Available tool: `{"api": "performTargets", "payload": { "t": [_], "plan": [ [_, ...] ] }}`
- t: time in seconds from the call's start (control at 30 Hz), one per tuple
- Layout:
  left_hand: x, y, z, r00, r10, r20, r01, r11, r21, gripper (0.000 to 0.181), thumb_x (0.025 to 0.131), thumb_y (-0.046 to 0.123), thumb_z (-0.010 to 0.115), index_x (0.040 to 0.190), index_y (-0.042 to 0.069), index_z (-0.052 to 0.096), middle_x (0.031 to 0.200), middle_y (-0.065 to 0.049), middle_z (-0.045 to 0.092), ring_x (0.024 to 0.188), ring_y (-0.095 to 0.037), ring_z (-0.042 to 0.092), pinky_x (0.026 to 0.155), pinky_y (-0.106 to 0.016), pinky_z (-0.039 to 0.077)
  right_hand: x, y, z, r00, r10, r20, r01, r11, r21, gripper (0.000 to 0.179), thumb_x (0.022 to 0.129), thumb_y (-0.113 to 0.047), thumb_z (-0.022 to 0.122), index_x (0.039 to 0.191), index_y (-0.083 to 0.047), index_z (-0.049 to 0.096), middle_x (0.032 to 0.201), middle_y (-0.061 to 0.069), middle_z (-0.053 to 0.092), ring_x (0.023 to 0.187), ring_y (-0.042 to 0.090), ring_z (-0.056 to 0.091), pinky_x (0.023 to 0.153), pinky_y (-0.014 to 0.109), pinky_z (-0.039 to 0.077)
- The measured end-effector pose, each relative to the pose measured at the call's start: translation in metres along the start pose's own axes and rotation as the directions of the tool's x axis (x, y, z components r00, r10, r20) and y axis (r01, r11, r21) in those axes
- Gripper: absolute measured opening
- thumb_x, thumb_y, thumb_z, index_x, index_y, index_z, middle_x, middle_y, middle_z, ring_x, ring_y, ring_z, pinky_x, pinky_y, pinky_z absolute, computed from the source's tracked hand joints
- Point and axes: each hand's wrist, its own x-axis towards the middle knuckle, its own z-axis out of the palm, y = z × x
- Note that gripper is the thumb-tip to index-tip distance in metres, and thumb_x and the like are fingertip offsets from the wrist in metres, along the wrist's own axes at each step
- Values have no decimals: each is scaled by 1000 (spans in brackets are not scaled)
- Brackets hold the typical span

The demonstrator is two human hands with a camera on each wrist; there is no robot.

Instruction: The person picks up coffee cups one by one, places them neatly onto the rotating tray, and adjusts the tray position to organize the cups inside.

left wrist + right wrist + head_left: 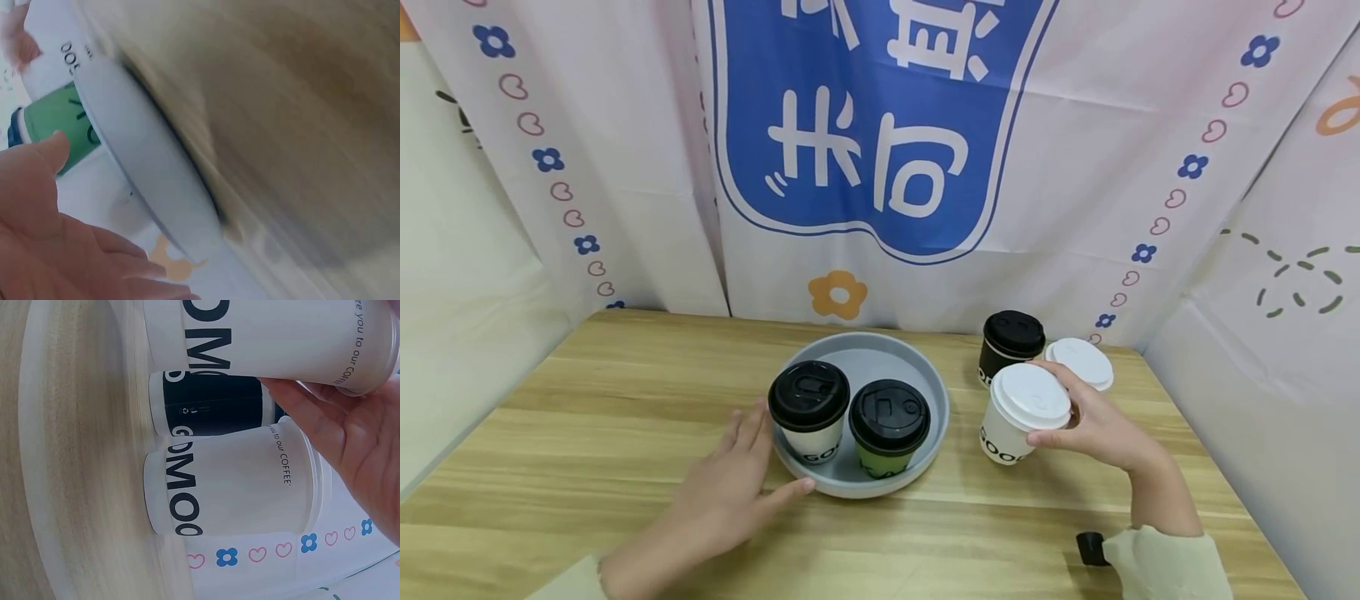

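My right hand grips a white paper coffee cup with a white lid, thumb on the near side. Whether its base touches the table I cannot tell. Right behind it stand a black coffee cup and a second white-lidded cup. At the left of a round grey tray, my left hand lies by the rim with fingers extended. Inside the tray are a white cup with a black lid and a green cup with a black lid.
All of this is on a wood-grain table. A printed curtain hangs at its back edge, and pale cloth walls flank both sides. Near my right sleeve is a small black object.
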Motion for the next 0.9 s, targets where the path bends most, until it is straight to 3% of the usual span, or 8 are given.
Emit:
{"api": "performTargets", "payload": {
  "t": [0.23, 0.47, 0.9],
  "plan": [
    [5, 1, 6, 1000, -29, 6, 29, 999, 24, 114, 85, 83, 42, 155, -5, 22, 163, -24, 18, 148, -50, 21, 95, -73, 43, 0, 1, 1, 1000, -1, 2, 1, 1000, 8, 86, 78, -5, 82, 148, 0, 33, 137, 24, 48, 109, 1, 55, 87, 20, 53],
    [8, 2, 11, 997, -36, 63, 35, 999, 19, 115, 84, 85, 40, 155, -4, 22, 163, -25, 17, 149, -48, 18, 100, -73, 39, 0, 2, 1, 1000, 3, -6, -3, 1000, -1, 86, 78, -5, 82, 148, -1, 34, 136, 21, 49, 108, 1, 56, 87, 20, 53],
    [12, -1, 13, 999, -9, 48, 8, 1000, 29, 114, 86, 82, 41, 154, -7, 23, 162, -27, 18, 149, -46, 22, 97, -71, 43, 0, 2, 0, 1000, 7, -1, -7, 1000, -11, 86, 78, -5, 82, 149, -1, 33, 136, 20, 48, 107, 1, 55, 86, 20, 53]
  ]
}}
